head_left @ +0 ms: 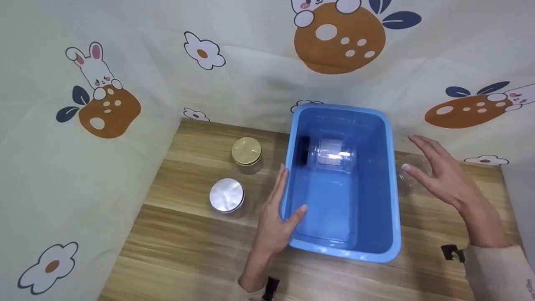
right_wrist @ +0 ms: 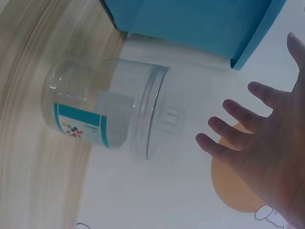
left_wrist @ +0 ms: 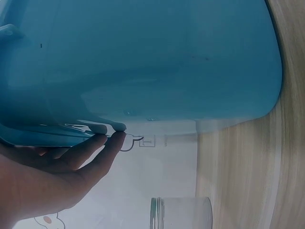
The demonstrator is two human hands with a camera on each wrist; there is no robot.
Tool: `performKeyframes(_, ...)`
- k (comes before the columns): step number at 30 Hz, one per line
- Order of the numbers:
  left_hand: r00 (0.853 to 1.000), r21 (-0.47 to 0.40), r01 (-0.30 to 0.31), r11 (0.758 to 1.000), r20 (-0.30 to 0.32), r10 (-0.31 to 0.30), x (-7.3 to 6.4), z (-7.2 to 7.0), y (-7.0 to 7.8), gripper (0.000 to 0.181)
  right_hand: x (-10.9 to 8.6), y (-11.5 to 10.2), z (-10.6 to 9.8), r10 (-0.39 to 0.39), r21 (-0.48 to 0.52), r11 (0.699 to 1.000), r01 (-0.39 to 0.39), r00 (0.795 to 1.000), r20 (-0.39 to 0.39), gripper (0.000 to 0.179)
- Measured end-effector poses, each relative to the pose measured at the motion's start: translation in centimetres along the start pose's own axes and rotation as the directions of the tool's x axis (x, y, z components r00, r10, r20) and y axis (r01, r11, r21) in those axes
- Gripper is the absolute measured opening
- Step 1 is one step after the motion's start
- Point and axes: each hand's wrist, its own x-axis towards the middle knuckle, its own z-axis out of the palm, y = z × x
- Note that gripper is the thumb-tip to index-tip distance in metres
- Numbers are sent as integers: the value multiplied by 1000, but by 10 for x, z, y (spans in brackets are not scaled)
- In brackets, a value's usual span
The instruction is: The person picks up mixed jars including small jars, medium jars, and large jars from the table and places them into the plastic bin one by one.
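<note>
Hanging around the work, the patterned cloth [head_left: 250,90] backs the wooden table [head_left: 175,242]. On that stands the blue bin [head_left: 393,188], mouth up, the centre of the clock as seen from the head. It looks light for its bulk, with smooth plastic walls likely to flex a little and slide under fingers; the rim is the surest hold, best taken at three and nine so that the load stays level. At eight, the left hand [head_left: 273,223] grips this rim, thumb over the inside, fingers along the outer wall. At three, the right hand [head_left: 445,177] is spread and free, holding nothing, near the clear jar [right_wrist: 95,102], which stands upright just beside the bin; whether it is capped cannot be told. Inside the bin, toward twelve, the inner jar [head_left: 334,156] lies on its side, dark lid [head_left: 306,151] toward nine; it is probably light, stiff, slick and apt to roll, so a wrap round its body suits it. Smaller, the silver-lid jar [head_left: 227,196] stands near nine and the gold-lid jar [head_left: 247,152] between nine and ten.
</note>
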Motion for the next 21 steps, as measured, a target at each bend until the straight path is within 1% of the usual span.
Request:
performKeyframes(4,1000,-13,-22,1000,-11,22,1,0,0,82,-3,8,-2,-15,4,1000,15,1000,-11,75)
performKeyframes(7,999,-19,-31,999,-15,31,1,1,0,82,-5,13,-1,-17,6,1000,17,1000,-4,76)
performKeyframes(15,1000,-12,-19,1000,-8,18,0,1,0,83,-12,26,-3,62,-47,997,-60,998,31,83)
performKeyframes(21,1000,-13,-22,1000,-9,22,0,1,0,83,-16,36,-7,106,-43,994,-104,993,49,94)
